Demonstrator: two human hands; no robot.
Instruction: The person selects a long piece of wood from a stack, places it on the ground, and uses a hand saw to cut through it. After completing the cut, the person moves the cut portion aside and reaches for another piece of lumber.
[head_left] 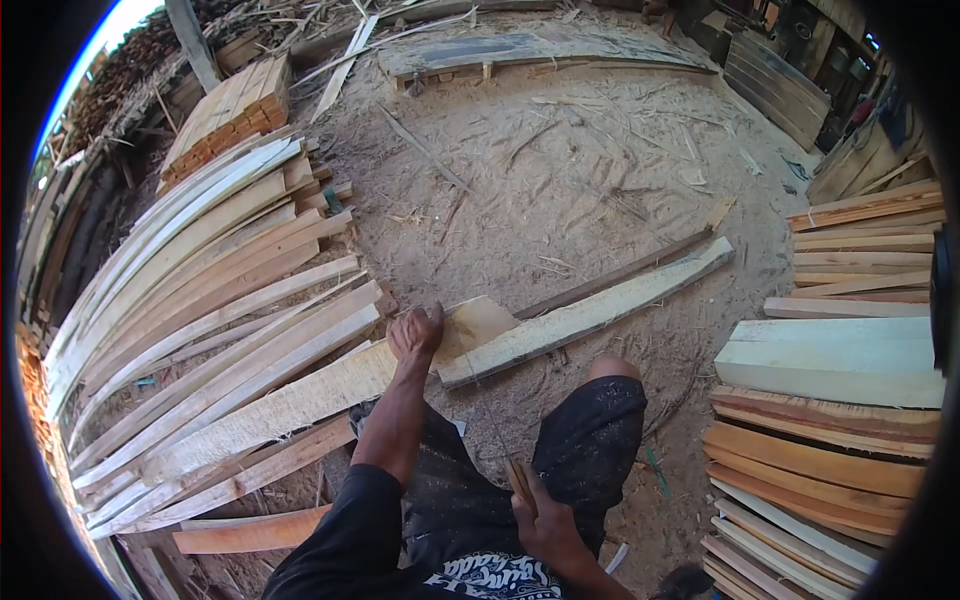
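Nearest the body: right hand (545, 520) clenched on what appears a thin-bladed saw (518, 480); blade directed forward, slightly left, toward the near edge of the pale board (330, 389), roughly crosswise to its long axis. Pale board forward-left of those fingers, running lower left to upper right. Left hand (415, 335) nearer, directly on it; fingers curled, tips hidden, grasp or mere pressure impossible to tell. Beyond: rough-edged plank (600, 310), sandy ground (600, 215) with wood scraps. Flanking: leftward boards (220, 265), rightward boards (820, 455). Farthest: long slab (550, 48).
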